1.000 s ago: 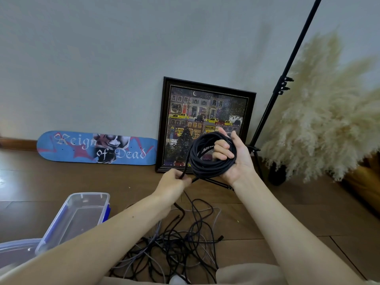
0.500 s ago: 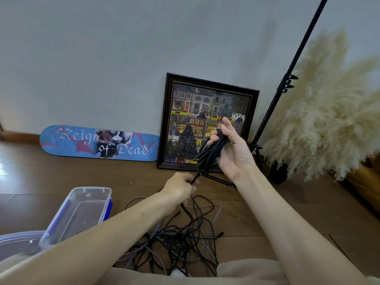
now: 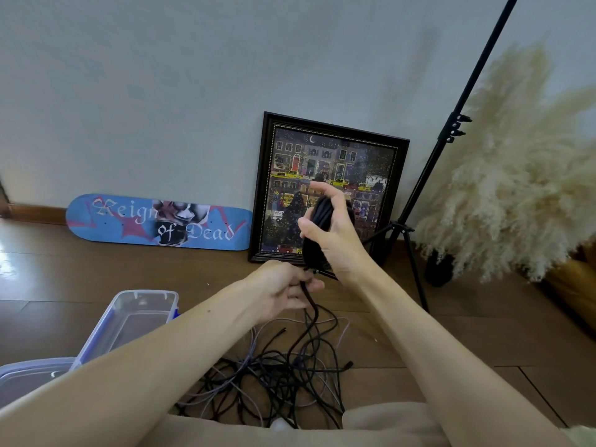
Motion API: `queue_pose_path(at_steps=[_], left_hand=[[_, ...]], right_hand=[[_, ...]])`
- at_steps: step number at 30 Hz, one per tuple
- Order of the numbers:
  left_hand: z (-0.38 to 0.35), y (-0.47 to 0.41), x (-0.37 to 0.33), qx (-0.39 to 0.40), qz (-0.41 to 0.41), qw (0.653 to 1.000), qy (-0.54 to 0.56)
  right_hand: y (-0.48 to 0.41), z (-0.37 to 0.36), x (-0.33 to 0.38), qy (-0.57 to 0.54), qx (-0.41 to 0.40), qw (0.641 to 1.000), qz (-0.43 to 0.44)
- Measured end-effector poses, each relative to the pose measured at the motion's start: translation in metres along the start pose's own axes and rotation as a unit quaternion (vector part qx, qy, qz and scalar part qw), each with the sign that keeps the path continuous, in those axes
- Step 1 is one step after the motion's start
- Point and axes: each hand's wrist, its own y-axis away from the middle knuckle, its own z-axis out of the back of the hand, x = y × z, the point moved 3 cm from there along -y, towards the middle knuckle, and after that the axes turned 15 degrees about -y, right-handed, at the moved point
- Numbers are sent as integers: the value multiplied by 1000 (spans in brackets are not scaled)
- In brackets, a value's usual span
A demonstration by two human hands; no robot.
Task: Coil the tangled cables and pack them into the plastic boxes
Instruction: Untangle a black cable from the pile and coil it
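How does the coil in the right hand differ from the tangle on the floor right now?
The coil is a tight bundle held off the floor in the grip of the right hand; the tangle sprawls loose on it. The coil is all black; the tangle mixes black and pale grey cables. Shared: a black strand, pinched by the left hand, runs from the coil into the tangle.

The right hand has turned the black cable coil from a face-on ring to edge-on.
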Motion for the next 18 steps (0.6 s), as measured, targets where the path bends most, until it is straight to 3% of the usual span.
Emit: queue_pose_path(at_steps=[10,14,18], left_hand=[[-11,11,-8,-24,-101,993,47],[-9,9,-5,-10,-94,994,-47],[-9,2,-3,-27,-79,995,-59]], right_hand=[[12,-23,-5,237,96,963,80],[11,-24,-8,339,108,930,93],[9,-19,-7,403,93,903,117]])
